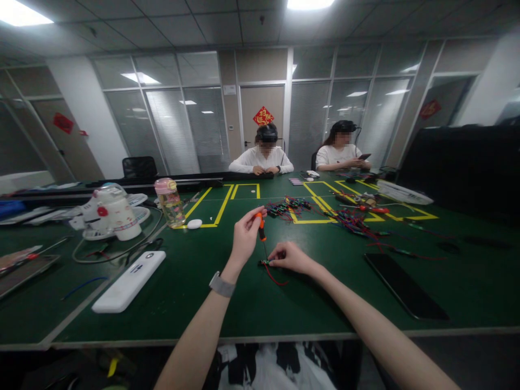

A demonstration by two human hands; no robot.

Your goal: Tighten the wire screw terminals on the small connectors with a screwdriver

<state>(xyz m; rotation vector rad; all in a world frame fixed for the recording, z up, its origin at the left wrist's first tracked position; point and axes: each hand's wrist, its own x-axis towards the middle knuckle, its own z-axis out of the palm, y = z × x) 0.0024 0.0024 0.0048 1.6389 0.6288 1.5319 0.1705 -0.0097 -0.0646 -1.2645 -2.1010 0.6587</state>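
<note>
- Left hand: raised over the table, fingers closed around the orange-and-black handle of a screwdriver.
- Screwdriver: near upright, shaft pointing down, tip at the board. Whether the tip touches it cannot be told at this size.
- Right hand: low at the table, thumb and fingers drawn together, pinching the board at its right end.
- Board: small, green and black, located below the screwdriver, in front of the person. At least 1 red wire runs from it, curving over the table toward the person.
- Handling, board: judged light and stiff, its small parts and wire joints likely fragile. Being so light, it would probably skid under a push. Best hold is by the edges or 1 end, clear of the tip; pulling by the wire is not advised.
- Handling, wire: judged thin and flexible, a poor grip point.
- Handling, screwdriver: judged light and rigid; the handle is the proper hold, the shaft being slim and likely slippery.
- Surroundings: 2 tangled groups of wired boards, the nearer pile just beyond the hands and the other pile to the right, by yellow tape.
- Flanking items: a white power bank on the left, a dark phone on the right, both apart from the hands.
- Across the table: 2 people seated, 1 with hands on the table, 1 holding a handset.
</note>
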